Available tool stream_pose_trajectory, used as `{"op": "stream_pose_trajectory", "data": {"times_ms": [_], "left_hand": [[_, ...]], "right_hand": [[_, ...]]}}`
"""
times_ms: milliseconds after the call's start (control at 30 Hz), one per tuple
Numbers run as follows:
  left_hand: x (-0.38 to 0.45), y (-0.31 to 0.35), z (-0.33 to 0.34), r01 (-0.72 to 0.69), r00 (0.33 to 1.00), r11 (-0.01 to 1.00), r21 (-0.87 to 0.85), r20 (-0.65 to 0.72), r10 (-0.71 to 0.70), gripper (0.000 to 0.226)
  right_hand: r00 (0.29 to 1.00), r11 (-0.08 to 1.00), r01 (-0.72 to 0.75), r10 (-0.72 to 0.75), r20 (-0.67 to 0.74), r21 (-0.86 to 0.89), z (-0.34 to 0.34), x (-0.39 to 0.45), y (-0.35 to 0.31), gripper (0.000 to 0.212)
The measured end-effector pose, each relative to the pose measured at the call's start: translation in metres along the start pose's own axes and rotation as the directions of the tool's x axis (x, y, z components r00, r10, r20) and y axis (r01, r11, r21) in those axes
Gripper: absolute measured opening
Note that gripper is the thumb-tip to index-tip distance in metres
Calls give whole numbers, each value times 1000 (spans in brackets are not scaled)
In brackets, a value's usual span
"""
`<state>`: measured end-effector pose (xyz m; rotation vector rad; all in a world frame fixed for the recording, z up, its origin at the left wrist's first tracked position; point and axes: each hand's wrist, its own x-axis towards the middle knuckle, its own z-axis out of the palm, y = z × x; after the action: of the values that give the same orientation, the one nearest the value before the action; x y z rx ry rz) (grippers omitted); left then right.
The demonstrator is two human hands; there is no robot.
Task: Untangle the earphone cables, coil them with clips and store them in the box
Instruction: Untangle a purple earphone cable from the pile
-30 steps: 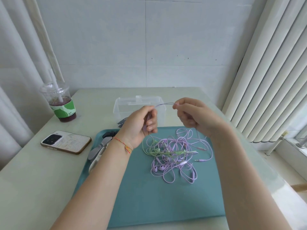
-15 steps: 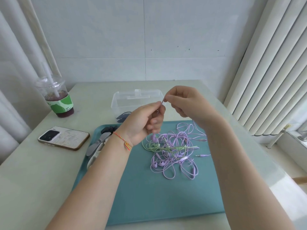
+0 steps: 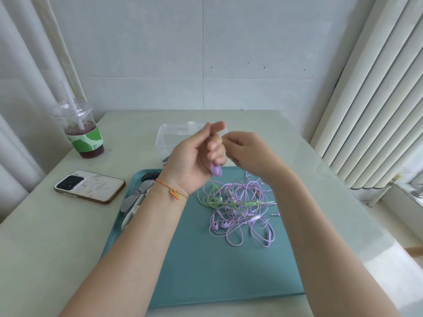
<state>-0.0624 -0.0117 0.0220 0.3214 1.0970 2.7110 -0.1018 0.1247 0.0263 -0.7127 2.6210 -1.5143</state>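
Left hand (image 3: 196,156): raised above the far edge of the tray, palm towards us, fingers curled round a purple earbud (image 3: 215,169) that hangs out below them.

Right hand (image 3: 247,152): just beside the left, fingertips pinched together, apparently on a thin cable; blur hides the strand itself.

Step, as we judge it: winding one purple earphone into a coil round the left fingers. Next we need steady turns, then a clip to fasten it.

Tangle of cables (image 3: 240,209): purple and green, on the teal tray (image 3: 206,282), below and near both hands.

Clips (image 3: 135,202): grey and white, at the tray's left edge.

Clear box (image 3: 169,138): behind the hands.

Phone (image 3: 89,186), drink cup (image 3: 84,136): far left.
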Motion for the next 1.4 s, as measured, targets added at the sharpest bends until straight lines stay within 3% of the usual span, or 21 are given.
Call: {"op": "stream_pose_trajectory", "data": {"times_ms": [167, 267, 433, 667, 767, 967, 1167, 1333, 1400], "left_hand": [[-1, 13, -8, -171, 978, 983, -58, -133, 162, 39], [-2, 17, -12, -229, 966, 973, -34, -133, 223, 36], [0, 19, -17, -268, 954, 963, -6, -138, 265, 36], [6, 10, -23, -315, 894, 922, 226, -255, 368, 36], [9, 5, -26, -257, 871, 875, 411, -294, 394, 32], [3, -3, -21, -21, 928, 785, 619, -281, 246, 33], [0, -2, -22, 83, 960, 802, 591, -264, 95, 32], [-3, 1, -18, 250, 964, 713, 655, -240, -118, 47], [-3, 2, -17, 291, 956, 769, 569, -196, -218, 46]], "right_hand": [[967, 996, -7, 30, 254, -91, 9, -8, -9, 39], [932, 992, -2, 47, 360, -124, 12, -11, -11, 27], [923, 977, -1, 82, 375, -212, 16, -12, -14, 26], [889, 951, 20, 124, 442, -308, 18, -18, -24, 24], [904, 946, 44, 99, 416, -321, 18, -18, -27, 22], [967, 945, 62, 22, 253, -322, 7, -16, -28, 22], [998, 946, 22, 0, 67, -324, -3, -10, -20, 8], [998, 966, 55, -53, 16, -253, -12, -9, -17, 10], [998, 979, 57, -59, -8, -196, -14, -9, -16, 14]]}}
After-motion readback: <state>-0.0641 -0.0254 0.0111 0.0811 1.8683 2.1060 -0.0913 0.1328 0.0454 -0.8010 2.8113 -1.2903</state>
